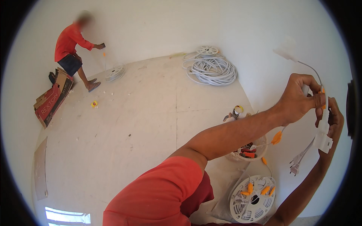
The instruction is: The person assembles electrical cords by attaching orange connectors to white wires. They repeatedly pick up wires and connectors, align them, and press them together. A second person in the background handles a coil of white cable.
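Observation:
My left hand [299,98] pinches a white power cord [325,115] with an orange tag [323,98] at its fingertips. Behind the cord, my right hand [335,118] is closed round the same part, its fingers partly hidden. Just below them is a white rectangular connector box [323,140] on the cord. A two-pin plug [296,167] dangles from it beside the wall. From my hands a thin wire rises to a pale end piece [286,54] against the wall. Another orange tag [277,138] hangs below my left wrist.
Below my arms stand a bucket [260,150] of tools and a white reel [235,205] with orange tags. A coiled cable pile [215,71] lies in the far corner. A person [69,45] bends by another reel [115,73], near flattened cardboard [52,100].

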The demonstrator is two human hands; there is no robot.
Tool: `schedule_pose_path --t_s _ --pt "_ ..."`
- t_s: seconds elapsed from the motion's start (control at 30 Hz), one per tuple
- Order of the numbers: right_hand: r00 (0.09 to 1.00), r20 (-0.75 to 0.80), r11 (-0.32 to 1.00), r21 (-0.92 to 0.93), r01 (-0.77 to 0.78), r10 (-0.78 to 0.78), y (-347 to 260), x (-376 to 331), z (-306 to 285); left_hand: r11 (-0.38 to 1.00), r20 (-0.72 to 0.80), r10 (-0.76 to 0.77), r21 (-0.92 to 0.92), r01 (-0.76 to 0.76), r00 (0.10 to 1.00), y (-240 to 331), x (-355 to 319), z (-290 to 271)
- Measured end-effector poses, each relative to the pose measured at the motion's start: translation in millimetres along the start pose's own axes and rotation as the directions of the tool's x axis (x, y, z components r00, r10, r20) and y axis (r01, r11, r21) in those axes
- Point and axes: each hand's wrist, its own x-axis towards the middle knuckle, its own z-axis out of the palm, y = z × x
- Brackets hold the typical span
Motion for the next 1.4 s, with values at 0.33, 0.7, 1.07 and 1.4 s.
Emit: schedule_pose_path --t_s 0.33,0.7,1.07,1.4 --pt "0.992 0.087 0.996 0.013 0.089 -0.09 24.2 -7.3 -16.1 0.999 0.001 -0.013 0.043 0.013 1.0 -0.2 -1.0 0.2" --pt "1.0 -0.014 1.0 0.005 0.024 -0.024 13.4 -9.1 -9.5 0.998 -0.013 -0.017 0.067 0.018 1.0 -0.7 1.2 0.7" --pt "0.995 0.041 0.994 0.051 -0.096 0.094 -16.5 -2.0 0.0 0.997 -0.014 -0.019 0.07 0.02 1.0 -1.5 2.3 -0.7" --pt "0.992 0.035 0.992 0.026 -0.125 0.124 -16.9 -3.7 -0.1 0.996 -0.032 -0.018 0.088 0.021 0.999 -4.0 1.4 -0.8"
